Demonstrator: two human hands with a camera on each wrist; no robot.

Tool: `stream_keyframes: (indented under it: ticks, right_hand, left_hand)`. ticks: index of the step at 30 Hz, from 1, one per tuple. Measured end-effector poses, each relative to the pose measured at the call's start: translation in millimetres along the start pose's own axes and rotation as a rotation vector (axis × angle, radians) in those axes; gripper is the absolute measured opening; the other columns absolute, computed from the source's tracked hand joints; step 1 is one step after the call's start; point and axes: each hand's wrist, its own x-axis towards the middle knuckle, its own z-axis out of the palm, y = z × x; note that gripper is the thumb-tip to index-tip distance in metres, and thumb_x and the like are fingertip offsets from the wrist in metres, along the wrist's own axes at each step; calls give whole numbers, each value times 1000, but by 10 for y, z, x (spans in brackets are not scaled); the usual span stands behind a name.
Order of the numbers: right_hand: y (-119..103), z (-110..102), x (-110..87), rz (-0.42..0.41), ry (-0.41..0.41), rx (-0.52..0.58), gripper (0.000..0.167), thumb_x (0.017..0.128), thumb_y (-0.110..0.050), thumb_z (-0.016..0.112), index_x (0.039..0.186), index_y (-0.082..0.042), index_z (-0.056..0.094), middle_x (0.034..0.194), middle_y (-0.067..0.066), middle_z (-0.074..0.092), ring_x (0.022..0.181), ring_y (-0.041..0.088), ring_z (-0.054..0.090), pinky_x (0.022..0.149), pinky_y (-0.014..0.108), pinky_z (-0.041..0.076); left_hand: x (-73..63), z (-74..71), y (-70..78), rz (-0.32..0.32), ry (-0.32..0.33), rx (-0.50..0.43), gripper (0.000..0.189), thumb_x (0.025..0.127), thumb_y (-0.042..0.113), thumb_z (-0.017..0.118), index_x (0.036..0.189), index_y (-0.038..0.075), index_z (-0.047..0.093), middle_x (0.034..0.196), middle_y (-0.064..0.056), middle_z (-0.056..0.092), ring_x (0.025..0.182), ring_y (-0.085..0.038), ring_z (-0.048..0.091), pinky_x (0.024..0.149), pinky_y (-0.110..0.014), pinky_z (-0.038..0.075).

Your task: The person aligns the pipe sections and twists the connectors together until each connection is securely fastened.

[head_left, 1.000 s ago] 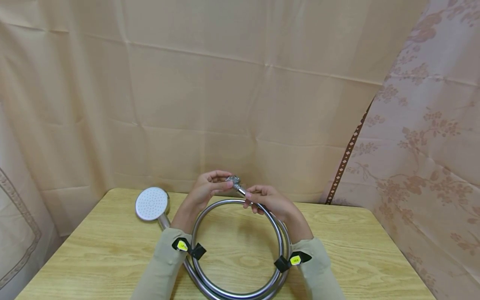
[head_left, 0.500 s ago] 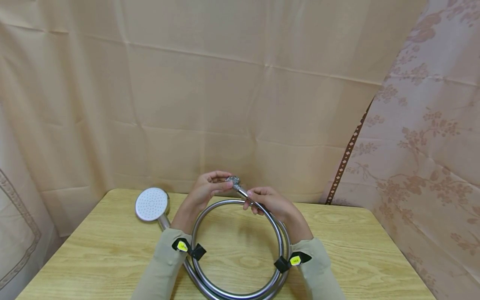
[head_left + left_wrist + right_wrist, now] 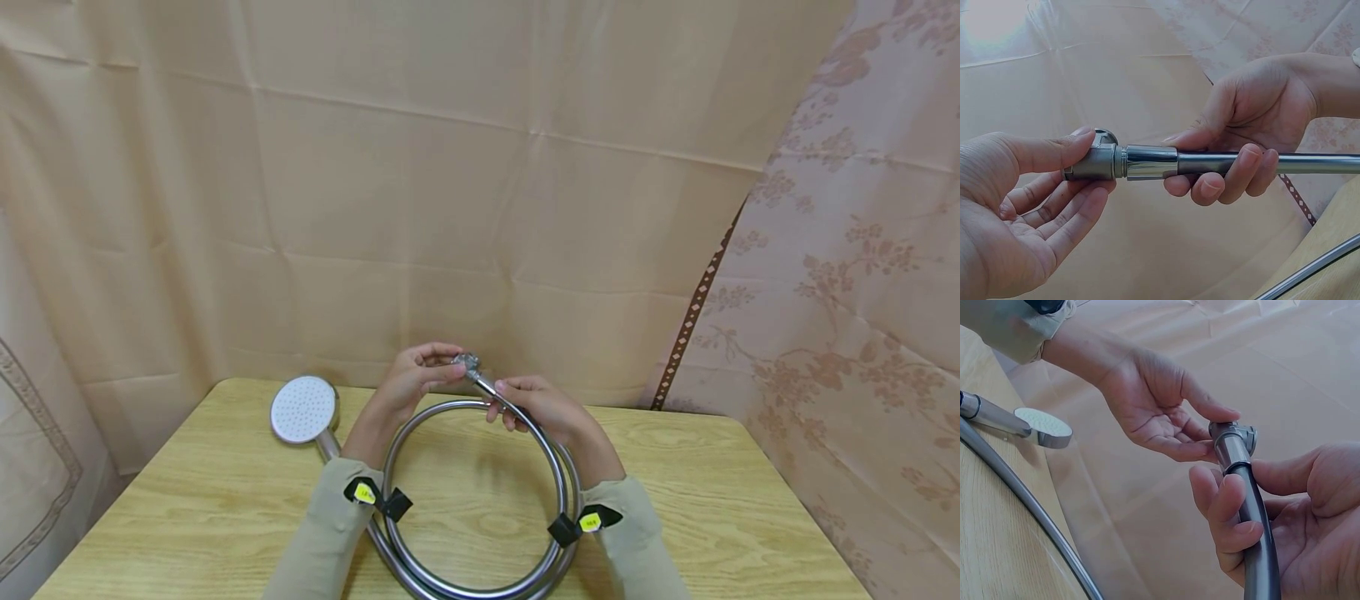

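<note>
Between the thumb and fingers of my left hand [image 3: 405, 383] is a small chrome shower fitting [image 3: 1099, 164] with a short side outlet. The chrome end nut [image 3: 1150, 162] of a metal shower hose [image 3: 480, 592] lines up with it, a narrow ridged band showing between them. My right hand [image 3: 546, 406] holds the hose just behind that nut, fingers curled beneath and thumb on top in the left wrist view. The joined parts are held above the table's far edge. Left of my left forearm lies a hand shower [image 3: 303, 408], its white spray face up.
The hose lies in a loop on the wooden table [image 3: 720, 492], under and between both forearms. A beige curtain [image 3: 450, 208] hangs right behind the table, and a floral cloth [image 3: 840, 317] hangs at the right.
My right hand has shifted slightly back along the hose, away from the fitting, uncovering more of the end nut. The left hand and hand shower stay nearly still.
</note>
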Motion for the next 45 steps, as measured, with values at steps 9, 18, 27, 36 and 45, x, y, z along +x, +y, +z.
stream_keyframes:
  ticks: [9, 18, 27, 36, 45]
  right_hand:
    - [-9, -10, 2, -8, 21, -16, 27, 107, -19, 52, 127, -1, 55, 88, 1, 71, 60, 6, 56, 51, 18, 40]
    - [-22, 2, 0, -7, 39, -47, 29, 104, -16, 56, 127, 2, 52, 86, 0, 70, 59, 7, 55, 51, 19, 40]
    - [-29, 12, 0, -4, 39, -40, 19, 106, -15, 51, 114, 0, 60, 85, 0, 69, 59, 6, 54, 50, 18, 39]
    - [-6, -10, 6, -6, 4, -18, 25, 109, -18, 45, 101, -5, 65, 82, -4, 71, 58, 5, 54, 49, 18, 37]
    - [5, -10, 4, 19, -17, 14, 31, 110, -22, 42, 104, -4, 67, 80, -4, 71, 58, 4, 54, 49, 18, 37]
  left_hand:
    - [6, 3, 5, 0, -3, -8, 25, 92, -6, 67, 116, -2, 66, 96, 4, 73, 92, -11, 70, 96, -39, 59]
    - [21, 7, -11, -1, -3, -19, 24, 92, -8, 66, 115, -2, 65, 96, 3, 73, 91, -11, 70, 90, -32, 60]
    - [26, 7, -20, -2, -3, -9, 24, 92, -6, 66, 116, -4, 65, 95, 3, 73, 91, -11, 70, 89, -31, 60]
    - [16, 8, -21, 2, -10, -19, 24, 93, -7, 66, 116, -3, 65, 95, 3, 74, 91, -11, 70, 89, -31, 60]
    - [15, 5, -32, -3, -6, -14, 23, 92, -5, 68, 115, 0, 67, 95, 3, 73, 91, -11, 70, 97, -40, 58]
